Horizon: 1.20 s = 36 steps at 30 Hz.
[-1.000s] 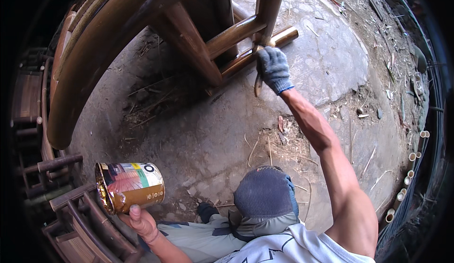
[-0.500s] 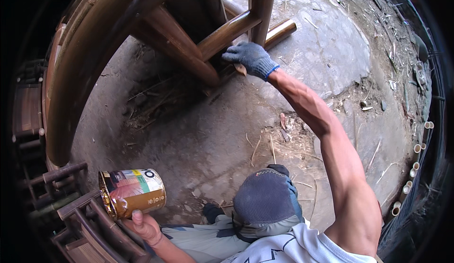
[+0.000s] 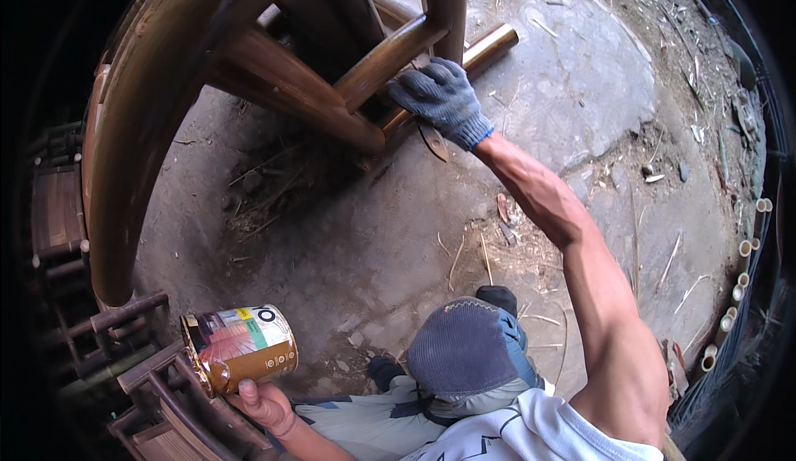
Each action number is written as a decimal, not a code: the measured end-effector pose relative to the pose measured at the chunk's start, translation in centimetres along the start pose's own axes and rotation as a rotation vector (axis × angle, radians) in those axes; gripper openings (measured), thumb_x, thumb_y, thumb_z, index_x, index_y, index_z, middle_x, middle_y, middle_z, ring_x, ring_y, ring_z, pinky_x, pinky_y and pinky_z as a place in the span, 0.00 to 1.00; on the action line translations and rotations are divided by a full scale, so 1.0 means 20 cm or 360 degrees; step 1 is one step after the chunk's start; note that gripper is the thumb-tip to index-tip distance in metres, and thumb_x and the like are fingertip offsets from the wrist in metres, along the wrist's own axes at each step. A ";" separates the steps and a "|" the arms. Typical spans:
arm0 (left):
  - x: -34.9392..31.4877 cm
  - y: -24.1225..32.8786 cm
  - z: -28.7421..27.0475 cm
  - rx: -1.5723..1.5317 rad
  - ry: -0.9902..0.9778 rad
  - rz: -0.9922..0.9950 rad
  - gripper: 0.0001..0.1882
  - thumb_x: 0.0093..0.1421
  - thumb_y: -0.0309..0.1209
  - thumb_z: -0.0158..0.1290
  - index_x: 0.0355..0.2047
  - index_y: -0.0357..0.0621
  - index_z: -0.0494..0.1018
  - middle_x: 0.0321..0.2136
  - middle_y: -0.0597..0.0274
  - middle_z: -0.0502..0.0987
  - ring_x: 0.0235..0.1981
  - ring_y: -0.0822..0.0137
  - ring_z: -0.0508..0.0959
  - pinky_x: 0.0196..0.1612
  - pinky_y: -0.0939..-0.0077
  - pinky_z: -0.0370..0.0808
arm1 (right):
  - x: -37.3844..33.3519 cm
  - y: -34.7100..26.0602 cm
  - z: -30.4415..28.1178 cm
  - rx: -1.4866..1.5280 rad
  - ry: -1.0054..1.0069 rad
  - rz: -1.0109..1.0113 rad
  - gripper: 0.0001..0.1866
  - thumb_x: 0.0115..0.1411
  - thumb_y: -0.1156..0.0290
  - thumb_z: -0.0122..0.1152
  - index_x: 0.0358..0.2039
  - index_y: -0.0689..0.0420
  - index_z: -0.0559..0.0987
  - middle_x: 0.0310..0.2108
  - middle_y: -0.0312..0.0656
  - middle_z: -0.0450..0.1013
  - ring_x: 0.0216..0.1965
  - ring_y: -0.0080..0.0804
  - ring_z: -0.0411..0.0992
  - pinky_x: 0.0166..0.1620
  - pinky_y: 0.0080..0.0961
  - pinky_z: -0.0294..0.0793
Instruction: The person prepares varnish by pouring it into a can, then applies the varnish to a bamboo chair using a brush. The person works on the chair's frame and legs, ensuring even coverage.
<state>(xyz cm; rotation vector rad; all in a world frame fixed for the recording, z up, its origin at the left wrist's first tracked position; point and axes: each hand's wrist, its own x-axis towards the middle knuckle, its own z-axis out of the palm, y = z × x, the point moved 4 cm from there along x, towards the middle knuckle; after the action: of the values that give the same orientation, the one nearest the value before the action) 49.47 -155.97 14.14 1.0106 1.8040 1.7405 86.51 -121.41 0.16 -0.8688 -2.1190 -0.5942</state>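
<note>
My right hand [image 3: 443, 103], in a grey knitted glove with a blue cuff, is closed around a paintbrush [image 3: 433, 143]. Its flat wooden handle, with a hole near the tip, sticks out below the palm; the bristles are hidden. The hand is at the lower bars of a glossy brown bamboo frame [image 3: 282, 88], by the joint of a slanted bar and an upright post. At lower left, my bare left hand [image 3: 264, 407] holds a paint can [image 3: 245, 345] with a brown, white and green label, tilted on its side. The thumb shows, while the other fingers are mostly hidden beneath the can.
A thick curved bamboo pole [image 3: 124, 196] arches along the left. More dark bamboo furniture [image 3: 157, 378] stands at lower left, close to the can. Cut bamboo tubes [image 3: 736, 287] line the right edge. Strips and scraps litter the grey concrete floor [image 3: 547, 71].
My gloved right hand has turned, and more of the brush handle now shows below it, pointing downward. The can stays in my left hand. The whole view has shifted slightly.
</note>
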 end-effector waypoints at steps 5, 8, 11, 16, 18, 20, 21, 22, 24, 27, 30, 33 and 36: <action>0.02 0.03 0.01 -0.0057 -0.0138 -0.0002 0.41 0.56 0.48 0.61 0.64 0.41 0.62 0.61 0.59 0.66 0.61 0.60 0.65 0.65 0.60 0.59 | -0.19 0.02 0.15 0.0139 -0.0226 -0.0051 0.17 0.53 0.66 0.57 0.45 0.40 0.79 0.37 0.30 0.69 0.41 0.31 0.69 0.45 0.31 0.70; 0.01 0.06 0.00 -0.0017 -0.0135 0.0046 0.40 0.56 0.48 0.61 0.63 0.41 0.63 0.61 0.59 0.66 0.61 0.60 0.65 0.65 0.61 0.59 | -0.19 0.05 0.11 0.0415 -0.0283 0.0296 0.17 0.55 0.66 0.62 0.47 0.43 0.78 0.36 0.36 0.73 0.40 0.36 0.74 0.40 0.35 0.73; 0.01 0.06 -0.02 0.0006 -0.0144 0.0037 0.40 0.56 0.48 0.61 0.64 0.40 0.62 0.61 0.58 0.66 0.62 0.60 0.65 0.66 0.60 0.58 | -0.19 -0.04 0.03 0.0699 0.0118 0.1351 0.20 0.54 0.62 0.67 0.48 0.47 0.78 0.32 0.46 0.75 0.34 0.50 0.76 0.37 0.43 0.76; 0.04 0.06 0.06 0.0003 -0.0248 0.0045 0.41 0.57 0.49 0.60 0.64 0.39 0.62 0.61 0.57 0.66 0.62 0.60 0.65 0.66 0.60 0.58 | -0.13 -0.03 0.22 0.0920 0.0203 0.2217 0.22 0.55 0.62 0.66 0.50 0.52 0.79 0.35 0.47 0.78 0.36 0.42 0.79 0.39 0.38 0.76; 0.04 0.08 0.08 0.0026 -0.0237 0.0088 0.43 0.55 0.49 0.61 0.64 0.39 0.61 0.61 0.55 0.65 0.62 0.58 0.64 0.65 0.60 0.58 | -0.18 -0.06 0.34 0.1752 0.0602 0.2926 0.25 0.57 0.62 0.64 0.56 0.54 0.76 0.42 0.46 0.79 0.34 0.42 0.79 0.39 0.39 0.78; 0.04 0.12 0.06 0.0041 -0.0159 0.0097 0.45 0.52 0.49 0.63 0.64 0.37 0.59 0.61 0.52 0.64 0.61 0.56 0.65 0.65 0.58 0.60 | -0.04 -0.20 0.23 0.2379 0.1031 0.3017 0.27 0.61 0.62 0.61 0.60 0.53 0.73 0.53 0.43 0.75 0.38 0.42 0.77 0.39 0.44 0.81; 0.03 0.11 0.06 0.0032 -0.0136 0.0088 0.46 0.52 0.49 0.63 0.64 0.37 0.59 0.61 0.52 0.64 0.62 0.56 0.65 0.65 0.58 0.60 | -0.01 -0.22 0.21 0.2775 0.1235 0.2981 0.23 0.64 0.61 0.60 0.59 0.51 0.73 0.54 0.40 0.72 0.44 0.44 0.75 0.44 0.50 0.81; 0.03 0.11 0.09 0.0025 -0.0165 0.0068 0.46 0.52 0.49 0.63 0.64 0.37 0.59 0.61 0.52 0.64 0.62 0.56 0.64 0.65 0.58 0.59 | -0.03 -0.20 0.22 0.2903 0.1338 0.2698 0.22 0.64 0.60 0.61 0.58 0.51 0.74 0.54 0.41 0.72 0.46 0.43 0.74 0.45 0.50 0.80; 0.03 0.12 0.14 0.0027 -0.0212 0.0034 0.46 0.52 0.49 0.63 0.64 0.38 0.59 0.61 0.53 0.64 0.62 0.56 0.64 0.65 0.58 0.59 | -0.06 -0.19 0.25 0.3409 0.1418 0.2545 0.20 0.64 0.59 0.62 0.54 0.51 0.75 0.51 0.41 0.72 0.47 0.42 0.74 0.49 0.51 0.78; 0.02 0.15 0.22 -0.0003 -0.0243 0.0117 0.46 0.52 0.49 0.63 0.65 0.39 0.59 0.61 0.53 0.64 0.62 0.56 0.64 0.65 0.58 0.59 | -0.12 -0.16 0.24 0.3782 0.1096 0.2663 0.19 0.63 0.58 0.63 0.51 0.51 0.77 0.47 0.40 0.74 0.46 0.41 0.75 0.49 0.49 0.77; 0.02 0.12 0.19 -0.0020 -0.0232 0.0138 0.43 0.54 0.52 0.62 0.62 0.37 0.63 0.59 0.55 0.67 0.60 0.59 0.67 0.64 0.61 0.61 | -0.28 -0.08 0.21 0.2845 0.0542 0.2491 0.18 0.61 0.59 0.65 0.48 0.53 0.79 0.37 0.37 0.78 0.37 0.36 0.78 0.43 0.39 0.79; 0.01 0.17 0.16 0.0054 -0.0209 0.0168 0.43 0.55 0.52 0.62 0.62 0.37 0.62 0.59 0.55 0.67 0.60 0.59 0.67 0.64 0.61 0.60 | -0.33 0.08 -0.24 0.1890 0.0422 0.2322 0.16 0.61 0.62 0.63 0.46 0.56 0.80 0.32 0.36 0.79 0.33 0.30 0.78 0.39 0.33 0.80; 0.00 0.22 0.23 0.0134 -0.0312 0.0158 0.43 0.55 0.52 0.61 0.62 0.37 0.62 0.59 0.55 0.67 0.60 0.59 0.66 0.64 0.61 0.60 | -0.28 0.40 -0.59 0.2168 0.1122 0.2532 0.14 0.63 0.62 0.59 0.43 0.57 0.79 0.31 0.38 0.78 0.31 0.28 0.78 0.36 0.31 0.81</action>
<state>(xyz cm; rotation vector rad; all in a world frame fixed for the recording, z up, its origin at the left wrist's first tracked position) 53.80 -153.17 17.99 1.2782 1.7410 1.5704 100.53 -125.83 3.95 -0.9015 -0.3811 1.0925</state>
